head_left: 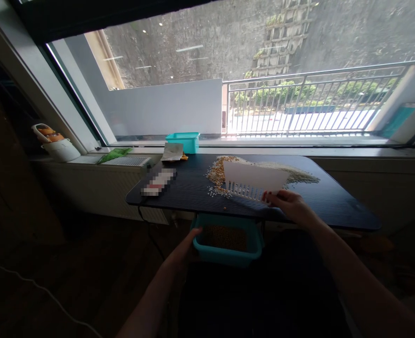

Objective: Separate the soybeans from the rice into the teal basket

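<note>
My right hand (287, 204) grips the lower right corner of a white slotted scoop (254, 180) lying on the dark table (334, 202). The scoop rests against a pile of mixed yellow and white grains (218, 174), which spreads right as a white heap (298, 176). Below the table's front edge, my left hand (189, 241) holds the left rim of a teal bin (228, 246) with brownish-yellow grains inside. A few loose grains lie near the table's front edge.
On the windowsill stand a second teal bin (182, 142), a grey packet (172, 152), a green bag (114, 155) and a white pot (60, 149). A blurred-out box (158, 183) lies on the table's left part. A white cable (34, 286) crosses the floor.
</note>
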`<state>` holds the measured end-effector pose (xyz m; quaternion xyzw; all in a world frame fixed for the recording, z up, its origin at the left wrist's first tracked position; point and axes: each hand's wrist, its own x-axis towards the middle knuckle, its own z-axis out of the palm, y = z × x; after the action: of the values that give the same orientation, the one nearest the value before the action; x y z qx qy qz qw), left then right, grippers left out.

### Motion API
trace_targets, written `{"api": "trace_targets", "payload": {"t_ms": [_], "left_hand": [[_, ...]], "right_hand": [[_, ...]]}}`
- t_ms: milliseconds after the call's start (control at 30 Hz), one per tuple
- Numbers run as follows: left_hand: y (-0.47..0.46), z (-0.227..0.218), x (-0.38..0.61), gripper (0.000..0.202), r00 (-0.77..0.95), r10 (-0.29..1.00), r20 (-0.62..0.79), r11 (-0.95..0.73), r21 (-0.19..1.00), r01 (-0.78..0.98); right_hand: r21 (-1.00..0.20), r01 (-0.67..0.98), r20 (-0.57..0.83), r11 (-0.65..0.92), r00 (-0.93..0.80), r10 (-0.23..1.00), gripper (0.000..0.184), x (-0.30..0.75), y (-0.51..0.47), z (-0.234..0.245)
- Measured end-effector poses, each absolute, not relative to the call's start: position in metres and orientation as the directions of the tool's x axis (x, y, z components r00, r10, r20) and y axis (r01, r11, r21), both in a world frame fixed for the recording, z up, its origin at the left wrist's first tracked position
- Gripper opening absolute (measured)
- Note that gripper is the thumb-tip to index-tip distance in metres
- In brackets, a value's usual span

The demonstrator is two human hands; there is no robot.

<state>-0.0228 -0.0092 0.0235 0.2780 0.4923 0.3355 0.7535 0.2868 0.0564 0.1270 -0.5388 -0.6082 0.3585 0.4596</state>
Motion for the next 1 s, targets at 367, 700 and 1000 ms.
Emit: {"api": "trace_targets", "payload": {"t_ms": [367,700,1000], "left_hand": [[-0.0068,0.0187,-0.0261,0.067,0.31,0.767,-0.562,0.635,0.734,-0.241],[-0.0082,0.0195,-0.0251,0.064,0.303,0.78,-0.548,0.618,0.75,-0.234],[-0.0081,0.019,-0.0241,0.062,0.277,0.789,-0.548,0.611,0.749,-0.256]], "right_hand": [[-0.927,0.332,0.187,0.174,0.009,0.982,0.046,0.28,0.0651,0.1253],[-0.954,0.254,0.169,0.158,0.023,0.985,0.048,0.2874,0.0604,0.1229],[-0.954,0.262,0.148,0.149,-0.025,0.989,0.049,0.2835,0.0605,0.1237]]}}
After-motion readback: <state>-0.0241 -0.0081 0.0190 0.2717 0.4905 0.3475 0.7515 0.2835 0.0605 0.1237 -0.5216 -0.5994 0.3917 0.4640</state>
